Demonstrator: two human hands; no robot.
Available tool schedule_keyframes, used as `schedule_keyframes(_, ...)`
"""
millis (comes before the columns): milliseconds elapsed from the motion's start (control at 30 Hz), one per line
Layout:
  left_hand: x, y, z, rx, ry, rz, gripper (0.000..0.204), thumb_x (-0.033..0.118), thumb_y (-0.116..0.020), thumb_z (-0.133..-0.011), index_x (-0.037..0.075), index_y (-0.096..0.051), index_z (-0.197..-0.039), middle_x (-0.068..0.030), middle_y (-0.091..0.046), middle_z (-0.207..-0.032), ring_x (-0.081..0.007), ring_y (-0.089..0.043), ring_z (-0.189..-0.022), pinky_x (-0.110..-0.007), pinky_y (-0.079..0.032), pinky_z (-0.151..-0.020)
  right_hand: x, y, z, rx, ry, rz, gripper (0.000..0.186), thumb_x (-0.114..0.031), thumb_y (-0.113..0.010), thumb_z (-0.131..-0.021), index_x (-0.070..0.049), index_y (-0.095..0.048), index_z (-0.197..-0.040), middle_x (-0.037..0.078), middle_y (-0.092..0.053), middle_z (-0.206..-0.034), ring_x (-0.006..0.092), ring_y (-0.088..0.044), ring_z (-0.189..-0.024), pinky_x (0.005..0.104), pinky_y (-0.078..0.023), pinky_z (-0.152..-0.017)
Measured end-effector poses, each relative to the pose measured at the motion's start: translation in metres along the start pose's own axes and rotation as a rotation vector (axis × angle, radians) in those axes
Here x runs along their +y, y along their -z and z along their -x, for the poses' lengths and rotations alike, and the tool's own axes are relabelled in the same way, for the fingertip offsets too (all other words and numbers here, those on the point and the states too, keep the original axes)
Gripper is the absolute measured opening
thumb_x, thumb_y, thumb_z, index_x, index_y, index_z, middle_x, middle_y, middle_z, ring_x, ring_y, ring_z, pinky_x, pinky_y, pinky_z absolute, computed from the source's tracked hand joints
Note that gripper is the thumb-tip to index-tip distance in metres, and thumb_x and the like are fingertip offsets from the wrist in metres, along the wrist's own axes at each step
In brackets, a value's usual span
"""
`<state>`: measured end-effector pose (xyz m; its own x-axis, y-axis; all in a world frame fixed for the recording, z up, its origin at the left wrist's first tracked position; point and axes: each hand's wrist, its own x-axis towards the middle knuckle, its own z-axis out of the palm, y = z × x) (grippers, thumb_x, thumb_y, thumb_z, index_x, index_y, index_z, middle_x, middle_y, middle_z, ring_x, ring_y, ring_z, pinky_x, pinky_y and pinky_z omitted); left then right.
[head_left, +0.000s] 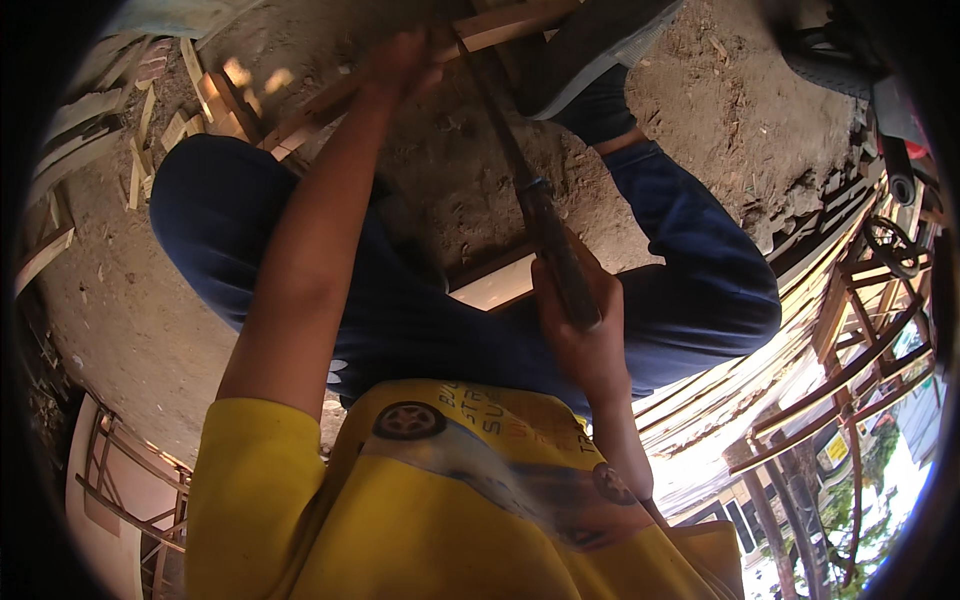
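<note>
My right hand (pixel 585 320) is wrapped round the straight dark handle of a long-bladed tool (pixel 512 155), which looks like a saw seen nearly edge-on. Its narrow blade runs up and away to a long wooden strip (pixel 500 28), reaching it just right of my left hand. Fingers closed, my left hand (pixel 400 62) grips that strip and presses it from above; motion blur softens the fingertips. The strip slants from beside my left knee up to the far edge of view. My grey shoe (pixel 590 65) is close to the strip on the right.
Bare soil (pixel 740 110) lies around my bent legs. Wood offcuts (pixel 225 105) are scattered at far left. A pale board (pixel 495 283) lies under my legs. Stacked planks (pixel 700 420) fill the right side, near a wooden frame (pixel 850 370). A dark machine part (pixel 900 170) stands at far right.
</note>
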<state>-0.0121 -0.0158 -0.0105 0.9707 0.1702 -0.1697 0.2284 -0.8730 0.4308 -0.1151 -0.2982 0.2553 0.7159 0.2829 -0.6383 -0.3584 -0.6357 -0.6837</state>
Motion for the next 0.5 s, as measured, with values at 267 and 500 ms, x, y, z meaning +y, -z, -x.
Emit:
schedule_keyframes(267,0.006,0.006,0.006,0.014,-0.004,-0.055,0.046,0.029,-0.078,-0.072,0.006,-0.055,-0.105,-0.0178,-0.067,-0.096,-0.0368,-0.066,-0.092,-0.046,-0.054,-0.077,-0.021,0.014,0.059,0.066,0.015,0.134,0.007,-0.004,-0.059,-0.089,0.002,-0.060,-0.087,0.002,-0.056,-0.064,0.0057,-0.043,-0.057,0.0254,-0.035,-0.049)
schedule_keyframes(500,-0.004,-0.003,-0.011,0.056,0.037,0.020,0.044,0.026,-0.075,-0.073,0.008,-0.054,-0.107,-0.0176,-0.066,-0.099,-0.0377,-0.065,-0.094,-0.047,-0.053,-0.080,0.012,0.003,0.047,0.115,0.038,-0.035,0.009,-0.006,-0.062,-0.088,0.002,-0.060,-0.084,0.001,-0.052,-0.061,0.0044,-0.044,-0.056,0.0240,-0.033,-0.048)
